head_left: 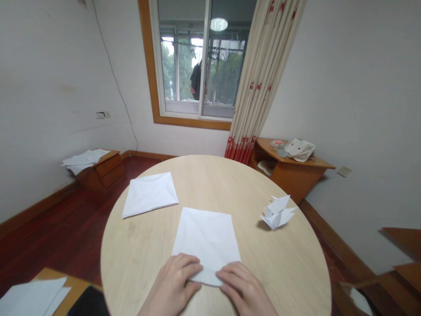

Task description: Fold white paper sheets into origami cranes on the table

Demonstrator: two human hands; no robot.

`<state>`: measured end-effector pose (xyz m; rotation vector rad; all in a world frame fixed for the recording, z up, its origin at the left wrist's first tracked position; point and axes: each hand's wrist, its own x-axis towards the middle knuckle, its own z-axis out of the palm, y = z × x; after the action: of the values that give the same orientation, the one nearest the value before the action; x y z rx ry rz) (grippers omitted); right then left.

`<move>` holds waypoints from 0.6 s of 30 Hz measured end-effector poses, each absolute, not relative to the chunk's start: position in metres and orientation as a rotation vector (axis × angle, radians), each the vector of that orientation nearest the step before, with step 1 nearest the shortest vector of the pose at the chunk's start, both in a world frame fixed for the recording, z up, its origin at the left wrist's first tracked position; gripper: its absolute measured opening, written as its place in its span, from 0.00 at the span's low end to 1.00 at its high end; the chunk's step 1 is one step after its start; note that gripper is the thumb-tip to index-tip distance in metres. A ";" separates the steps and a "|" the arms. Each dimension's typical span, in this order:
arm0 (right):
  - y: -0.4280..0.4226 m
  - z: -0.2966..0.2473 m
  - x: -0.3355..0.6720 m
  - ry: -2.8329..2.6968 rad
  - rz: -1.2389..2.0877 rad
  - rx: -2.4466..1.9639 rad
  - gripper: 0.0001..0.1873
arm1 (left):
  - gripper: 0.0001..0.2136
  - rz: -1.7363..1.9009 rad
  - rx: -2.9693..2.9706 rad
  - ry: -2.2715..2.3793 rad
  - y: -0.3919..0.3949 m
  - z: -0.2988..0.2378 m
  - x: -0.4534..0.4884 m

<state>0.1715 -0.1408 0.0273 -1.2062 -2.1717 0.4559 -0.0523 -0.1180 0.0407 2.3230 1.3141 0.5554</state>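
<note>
A white sheet of paper (pixel 207 237) lies on the round wooden table (pixel 144 259) right in front of me. My left hand (pixel 176 281) rests on its near left corner, fingers bent and pressed down on the paper. My right hand (pixel 245 287) presses the near right edge, fingers together and flat on the sheet. Between the two hands the near edge of the sheet looks folded up a little.
A stack of white paper (pixel 149 193) lies on the table at the far left. A folded paper figure (pixel 278 213) stands at the right. Low wooden cabinets sit left (pixel 101 169) and right (pixel 292 169). More paper (pixel 31 296) lies at bottom left.
</note>
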 end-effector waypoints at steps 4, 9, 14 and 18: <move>-0.139 0.038 0.175 -2.219 0.522 -1.232 0.11 | 0.16 0.519 2.270 1.312 -0.117 0.041 -0.053; -0.116 0.055 0.182 -2.282 0.525 -1.235 0.11 | 0.16 0.509 2.236 1.324 -0.114 0.041 -0.051; -0.078 0.059 0.187 -2.426 0.406 -1.210 0.11 | 0.16 0.458 2.211 1.394 -0.116 0.041 -0.042; -0.054 0.049 0.187 -2.550 0.231 -1.240 0.15 | 0.18 0.426 2.248 1.427 -0.118 0.036 -0.035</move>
<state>0.1866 -0.0540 0.0491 -1.2399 -2.5505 0.2306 -0.0354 -0.1185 0.0360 2.2483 1.4274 0.4263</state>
